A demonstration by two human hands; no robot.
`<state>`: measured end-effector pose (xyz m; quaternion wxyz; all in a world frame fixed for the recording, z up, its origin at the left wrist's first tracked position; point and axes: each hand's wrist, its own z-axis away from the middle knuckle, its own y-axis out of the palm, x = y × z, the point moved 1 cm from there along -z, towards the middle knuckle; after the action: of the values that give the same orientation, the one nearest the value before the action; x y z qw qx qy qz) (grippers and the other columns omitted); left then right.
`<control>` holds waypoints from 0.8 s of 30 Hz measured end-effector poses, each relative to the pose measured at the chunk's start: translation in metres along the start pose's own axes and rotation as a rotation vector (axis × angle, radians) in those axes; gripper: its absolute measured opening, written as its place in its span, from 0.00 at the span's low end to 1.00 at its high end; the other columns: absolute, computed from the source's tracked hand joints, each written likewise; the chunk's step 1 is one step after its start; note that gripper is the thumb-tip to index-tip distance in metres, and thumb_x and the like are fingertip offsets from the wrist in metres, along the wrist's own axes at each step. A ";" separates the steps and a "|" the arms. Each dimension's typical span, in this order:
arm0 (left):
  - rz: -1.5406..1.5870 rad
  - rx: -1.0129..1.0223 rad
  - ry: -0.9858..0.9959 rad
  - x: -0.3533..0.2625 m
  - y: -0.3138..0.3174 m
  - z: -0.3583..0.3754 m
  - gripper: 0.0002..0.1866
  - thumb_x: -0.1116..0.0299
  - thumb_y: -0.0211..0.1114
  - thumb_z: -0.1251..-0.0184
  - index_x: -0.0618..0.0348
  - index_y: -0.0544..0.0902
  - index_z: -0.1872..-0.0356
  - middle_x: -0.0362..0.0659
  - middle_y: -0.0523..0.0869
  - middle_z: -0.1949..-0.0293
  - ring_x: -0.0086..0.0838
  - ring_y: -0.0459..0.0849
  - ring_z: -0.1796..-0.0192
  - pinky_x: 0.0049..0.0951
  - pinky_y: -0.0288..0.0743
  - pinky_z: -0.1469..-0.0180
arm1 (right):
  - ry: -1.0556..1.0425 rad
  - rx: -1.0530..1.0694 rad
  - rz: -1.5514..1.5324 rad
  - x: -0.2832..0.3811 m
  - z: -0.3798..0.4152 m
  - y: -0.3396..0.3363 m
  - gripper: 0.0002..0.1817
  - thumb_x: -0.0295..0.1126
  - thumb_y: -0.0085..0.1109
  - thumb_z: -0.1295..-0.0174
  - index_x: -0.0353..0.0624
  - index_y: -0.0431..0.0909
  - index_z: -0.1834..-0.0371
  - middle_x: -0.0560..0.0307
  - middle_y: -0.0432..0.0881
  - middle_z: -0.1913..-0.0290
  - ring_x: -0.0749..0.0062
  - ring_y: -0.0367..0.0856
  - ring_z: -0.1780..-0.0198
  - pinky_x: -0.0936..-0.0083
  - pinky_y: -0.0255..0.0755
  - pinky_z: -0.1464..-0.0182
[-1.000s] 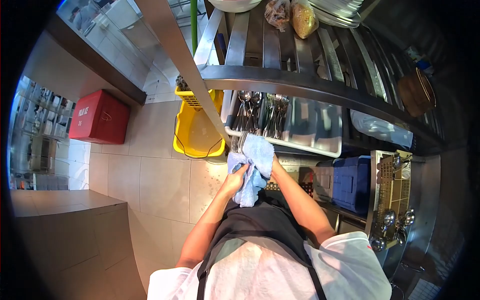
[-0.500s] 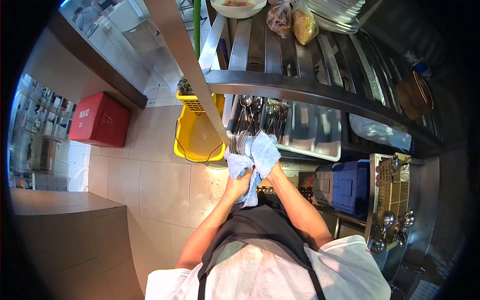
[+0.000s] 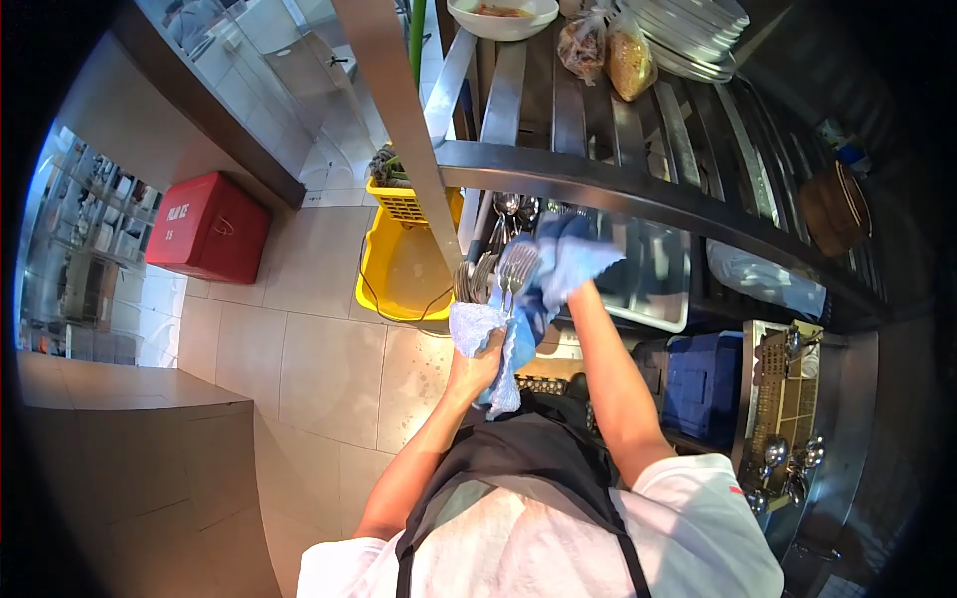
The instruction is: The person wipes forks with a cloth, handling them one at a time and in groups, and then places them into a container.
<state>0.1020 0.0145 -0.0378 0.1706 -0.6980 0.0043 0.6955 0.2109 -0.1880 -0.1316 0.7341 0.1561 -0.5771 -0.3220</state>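
My left hand [image 3: 480, 365] is closed round a bunch of forks [image 3: 513, 269], with a light blue cloth [image 3: 477, 324] wrapped about their handles. The tines point up and away from me. Part of the cloth hangs below that hand. My right hand [image 3: 581, 291] is to the right of the forks with the other end of the cloth gathered over it; the cloth is blurred and hides the fingers. Just beyond my hands, a cutlery tray [image 3: 653, 317] on the lower shelf holds spoons [image 3: 506, 207] and other cutlery, partly covered by the cloth.
A metal slatted shelf [image 3: 618, 184] crosses above the tray, bearing a bowl [image 3: 503, 22], bagged food [image 3: 630, 65] and stacked plates [image 3: 698, 40]. A yellow mop bucket [image 3: 399, 269] and red box [image 3: 209, 227] stand left. Right are a blue bin [image 3: 701, 384] and a ladle rack [image 3: 773, 399].
My right hand has moved right and away from the forks, carrying its end of the cloth. More fork tines show now. My left hand stays in nearly the same place.
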 end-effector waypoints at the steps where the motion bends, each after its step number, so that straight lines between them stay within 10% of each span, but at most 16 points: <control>1: -0.011 0.007 -0.012 0.001 -0.001 -0.002 0.06 0.73 0.53 0.42 0.65 0.75 0.70 0.42 0.77 0.75 0.28 0.75 0.71 0.31 0.68 0.68 | 0.137 0.040 -0.057 -0.007 0.014 0.007 0.24 0.51 0.32 0.39 0.43 0.73 0.64 0.52 0.75 0.72 0.67 0.72 0.70 0.72 0.68 0.68; 4: 0.019 0.039 -0.237 -0.011 -0.002 -0.008 0.08 0.69 0.55 0.41 0.64 0.76 0.66 0.43 0.78 0.71 0.28 0.75 0.68 0.30 0.69 0.63 | 0.368 -0.008 -0.139 -0.015 0.078 0.058 0.27 0.52 0.26 0.37 0.42 0.72 0.61 0.52 0.77 0.66 0.65 0.75 0.67 0.72 0.72 0.63; 7: -0.106 -0.058 0.137 0.026 0.012 -0.007 0.08 0.69 0.54 0.40 0.64 0.76 0.67 0.42 0.78 0.74 0.26 0.75 0.69 0.29 0.70 0.64 | -0.327 -0.068 1.068 -0.053 0.053 0.033 0.15 0.38 0.35 0.37 0.43 0.71 0.69 0.56 0.78 0.69 0.65 0.75 0.70 0.72 0.71 0.65; 13: 0.068 0.036 -0.196 0.017 0.016 0.009 0.10 0.66 0.53 0.39 0.64 0.76 0.66 0.47 0.78 0.71 0.36 0.77 0.67 0.32 0.69 0.62 | 0.441 -0.133 -0.491 0.020 0.092 0.082 0.31 0.63 0.35 0.46 0.44 0.67 0.83 0.62 0.64 0.87 0.79 0.55 0.91 0.83 0.46 0.91; 19: -0.120 -0.121 -0.007 0.053 0.023 0.010 0.12 0.67 0.49 0.40 0.67 0.75 0.68 0.52 0.78 0.71 0.44 0.76 0.65 0.38 0.68 0.60 | -0.519 -0.389 1.265 -0.042 0.111 0.066 0.20 0.43 0.52 0.51 0.36 0.67 0.64 0.45 0.71 0.71 0.54 0.73 0.69 0.64 0.67 0.68; 24: 0.006 -0.047 -0.276 0.052 0.025 0.018 0.15 0.65 0.49 0.39 0.69 0.76 0.64 0.55 0.80 0.67 0.45 0.77 0.61 0.36 0.68 0.58 | -0.570 -0.245 1.459 -0.051 0.133 0.057 0.14 0.32 0.46 0.45 0.36 0.66 0.58 0.43 0.73 0.69 0.52 0.75 0.65 0.63 0.70 0.64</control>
<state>0.0805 0.0071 -0.0933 0.1510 -0.5996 -0.0333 0.7853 0.0948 -0.0935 -0.0976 0.5958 -0.4321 -0.6597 0.1517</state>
